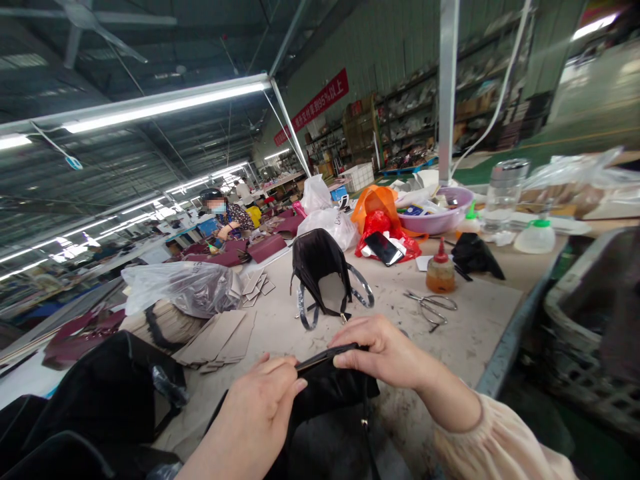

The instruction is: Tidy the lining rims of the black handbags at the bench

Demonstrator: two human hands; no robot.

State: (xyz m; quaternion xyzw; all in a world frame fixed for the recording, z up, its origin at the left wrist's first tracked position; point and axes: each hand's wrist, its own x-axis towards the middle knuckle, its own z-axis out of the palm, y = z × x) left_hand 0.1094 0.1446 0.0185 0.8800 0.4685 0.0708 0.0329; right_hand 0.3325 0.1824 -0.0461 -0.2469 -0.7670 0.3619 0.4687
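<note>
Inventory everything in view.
Held bag: one, black, front centre
Standing bag: one, black, on table
Other bags: uncountable, black, lower left
Card pieces: several, greyish, left
Plastic bags: several, red, orange, clear, table
Basin: one, lilac, far right
Phone: one, black, near basin
Scissors: one pair, silver, right
Red-capped bottle: one, amber, right
Jar: one, clear, far right
Basket: one, grey, right edge
Worker: one, dark top, back left
Left hand: one, bare, on held bag
Right hand: one, bare, on held bag
</note>
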